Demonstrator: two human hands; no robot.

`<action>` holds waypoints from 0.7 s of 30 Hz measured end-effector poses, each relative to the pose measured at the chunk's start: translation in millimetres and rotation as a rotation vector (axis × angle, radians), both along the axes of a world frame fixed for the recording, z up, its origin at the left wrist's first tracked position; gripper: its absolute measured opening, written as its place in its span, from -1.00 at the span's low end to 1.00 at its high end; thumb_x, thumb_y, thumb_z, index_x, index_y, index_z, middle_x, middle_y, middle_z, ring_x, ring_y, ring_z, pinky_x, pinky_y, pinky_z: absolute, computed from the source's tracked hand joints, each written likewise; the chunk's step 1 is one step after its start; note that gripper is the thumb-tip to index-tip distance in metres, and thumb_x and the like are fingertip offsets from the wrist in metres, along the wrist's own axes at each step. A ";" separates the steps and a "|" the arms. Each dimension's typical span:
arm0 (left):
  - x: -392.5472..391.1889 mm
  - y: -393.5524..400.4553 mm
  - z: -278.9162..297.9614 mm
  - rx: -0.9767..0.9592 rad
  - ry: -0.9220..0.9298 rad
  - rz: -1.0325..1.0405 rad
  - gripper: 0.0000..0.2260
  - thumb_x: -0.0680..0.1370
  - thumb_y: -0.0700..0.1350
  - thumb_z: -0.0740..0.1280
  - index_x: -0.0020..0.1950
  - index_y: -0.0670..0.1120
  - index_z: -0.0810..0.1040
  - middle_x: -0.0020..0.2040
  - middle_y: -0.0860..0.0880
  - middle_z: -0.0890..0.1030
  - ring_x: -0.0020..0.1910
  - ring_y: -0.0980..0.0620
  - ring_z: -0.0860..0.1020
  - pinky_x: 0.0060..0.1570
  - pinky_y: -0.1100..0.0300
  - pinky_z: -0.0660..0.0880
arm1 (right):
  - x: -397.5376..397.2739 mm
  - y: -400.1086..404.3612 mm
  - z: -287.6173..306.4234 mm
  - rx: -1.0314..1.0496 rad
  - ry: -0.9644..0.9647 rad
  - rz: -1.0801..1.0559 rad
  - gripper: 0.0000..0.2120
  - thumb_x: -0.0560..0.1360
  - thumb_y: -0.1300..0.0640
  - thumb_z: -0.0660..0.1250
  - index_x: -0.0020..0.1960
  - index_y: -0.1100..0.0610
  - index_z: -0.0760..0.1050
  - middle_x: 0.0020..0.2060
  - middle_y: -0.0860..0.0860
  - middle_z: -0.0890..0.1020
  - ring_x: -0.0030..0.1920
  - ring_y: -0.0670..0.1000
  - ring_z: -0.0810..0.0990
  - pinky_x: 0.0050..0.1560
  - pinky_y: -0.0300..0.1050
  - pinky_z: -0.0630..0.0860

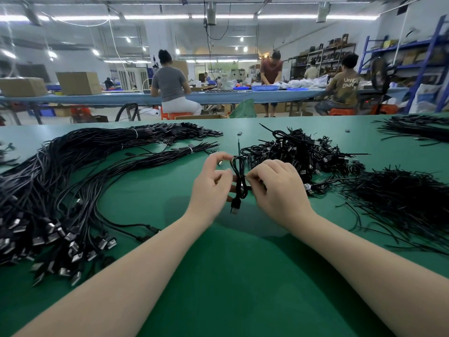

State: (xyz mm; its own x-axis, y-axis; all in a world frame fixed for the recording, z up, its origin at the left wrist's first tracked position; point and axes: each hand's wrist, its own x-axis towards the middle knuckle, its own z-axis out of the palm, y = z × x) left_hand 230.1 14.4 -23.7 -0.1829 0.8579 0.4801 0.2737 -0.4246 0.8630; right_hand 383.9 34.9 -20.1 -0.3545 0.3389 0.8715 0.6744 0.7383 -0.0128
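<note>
A short black USB cable (239, 181), folded into a coil, hangs between my two hands above the green table (218, 276). Its metal plug (234, 208) points down toward me. My left hand (211, 188) holds the coil from the left, its fingers curled behind the loops. My right hand (279, 188) pinches the coil's middle with its fingertips, where a thin black twist tie (238, 148) sticks up behind the coil.
A big bundle of long black cables (73, 181) with metal plugs fans over the left of the table. A heap of coiled cables (301, 154) lies behind my right hand. Loose black ties (398, 203) pile at the right. People work at a far bench (218, 96).
</note>
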 end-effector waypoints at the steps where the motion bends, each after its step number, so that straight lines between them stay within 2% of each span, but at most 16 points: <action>1: -0.6 -0.3 -1.8 0.035 0.061 -0.021 -0.62 0.57 -0.21 0.19 0.06 0.33 0.45 -0.26 -0.22 0.57 -0.25 -0.29 0.56 -0.26 -0.04 0.57 | 0.5 0.1 0.0 -0.011 0.014 -0.005 -0.96 0.42 0.29 0.41 -0.18 0.21 0.57 -0.26 0.06 0.61 -0.22 0.16 0.58 -0.20 0.00 0.49; 4: 1.6 0.2 -4.9 0.132 0.186 -0.043 -0.40 0.51 -0.35 0.22 0.11 0.43 0.47 -0.10 0.04 0.61 -0.24 -0.23 0.56 -0.21 0.08 0.54 | 1.9 0.8 -0.4 -0.036 0.024 -0.006 -0.96 0.42 0.31 0.42 -0.17 0.22 0.57 -0.25 0.06 0.62 -0.20 0.17 0.60 -0.19 0.02 0.50; 5: 1.6 0.9 -5.9 0.158 0.228 -0.012 -0.39 0.49 -0.35 0.26 0.08 0.45 0.48 -0.03 0.15 0.60 -0.23 -0.07 0.58 -0.18 0.16 0.55 | 2.1 1.1 -0.8 -0.049 0.032 0.000 -0.96 0.42 0.31 0.42 -0.16 0.22 0.58 -0.24 0.06 0.62 -0.19 0.17 0.60 -0.18 0.03 0.50; 7: -0.5 2.6 -5.3 0.189 0.296 0.090 -0.45 0.46 -0.29 0.39 -0.02 0.45 0.51 0.05 0.26 0.49 -0.11 0.23 0.52 -0.16 0.36 0.45 | 2.4 1.7 -0.5 -0.084 0.056 0.011 -0.98 0.43 0.30 0.41 -0.14 0.22 0.58 -0.22 0.06 0.63 -0.17 0.17 0.60 -0.16 0.05 0.50; 9: -3.0 3.8 -5.3 0.212 0.349 0.196 -0.53 0.42 -0.20 0.48 -0.06 0.42 0.52 0.08 0.27 0.32 0.03 0.33 0.37 -0.06 0.36 0.39 | 1.7 2.3 -0.7 -0.099 0.050 0.018 -0.98 0.44 0.29 0.41 -0.13 0.22 0.59 -0.22 0.06 0.63 -0.17 0.17 0.60 -0.16 0.05 0.50; 11: -4.4 2.9 -5.6 0.210 0.397 0.248 -0.58 0.40 -0.17 0.51 -0.07 0.38 0.53 0.10 0.28 0.24 0.06 0.28 0.26 0.09 0.25 0.35 | 0.3 2.4 -0.8 -0.118 0.039 0.041 -0.98 0.44 0.29 0.41 -0.13 0.22 0.59 -0.23 0.06 0.64 -0.18 0.17 0.60 -0.17 0.07 0.50; 13: -4.9 2.0 -5.8 0.196 0.407 0.243 -0.61 0.40 -0.16 0.51 -0.05 0.35 0.54 0.11 0.20 0.27 0.03 0.22 0.25 0.16 0.20 0.33 | 0.3 4.1 0.2 -0.167 0.052 0.068 -0.99 0.45 0.28 0.40 -0.12 0.22 0.59 -0.22 0.06 0.64 -0.17 0.16 0.60 -0.16 0.08 0.51; 16: -6.7 1.7 -5.9 0.182 0.403 0.224 -0.66 0.41 -0.15 0.50 0.00 0.27 0.58 0.15 0.14 0.31 0.02 0.36 0.25 0.17 0.29 0.24 | 1.4 5.9 0.3 -0.244 0.095 0.112 -0.97 0.46 0.30 0.39 -0.11 0.24 0.60 -0.21 0.07 0.63 -0.16 0.13 0.58 -0.13 0.02 0.51; 19: -7.8 3.0 -6.9 0.141 0.402 0.231 -0.70 0.43 -0.12 0.49 0.05 0.23 0.61 0.18 0.12 0.32 0.04 0.22 0.27 0.17 0.35 0.18 | 0.9 5.8 -0.8 -0.299 0.133 0.116 -0.96 0.48 0.30 0.37 -0.09 0.23 0.60 -0.19 0.06 0.63 -0.13 0.08 0.56 -0.11 -0.17 0.44; 21: -7.6 2.3 -7.4 0.118 0.411 0.229 -0.70 0.44 -0.10 0.47 0.05 0.28 0.59 0.19 0.14 0.32 0.08 0.17 0.26 0.16 0.36 0.16 | 0.2 5.6 -0.7 -0.300 0.138 0.122 -0.96 0.47 0.31 0.37 -0.10 0.23 0.59 -0.20 0.06 0.62 -0.14 0.08 0.55 -0.13 -0.17 0.43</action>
State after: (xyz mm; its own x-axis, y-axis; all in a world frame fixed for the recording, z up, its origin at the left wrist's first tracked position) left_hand 222.5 16.7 -31.2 -0.1355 0.7530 0.6439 0.6801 -0.4019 0.6132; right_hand 384.1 40.5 -20.8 -0.2938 0.5495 0.7822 0.5579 0.7630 -0.3265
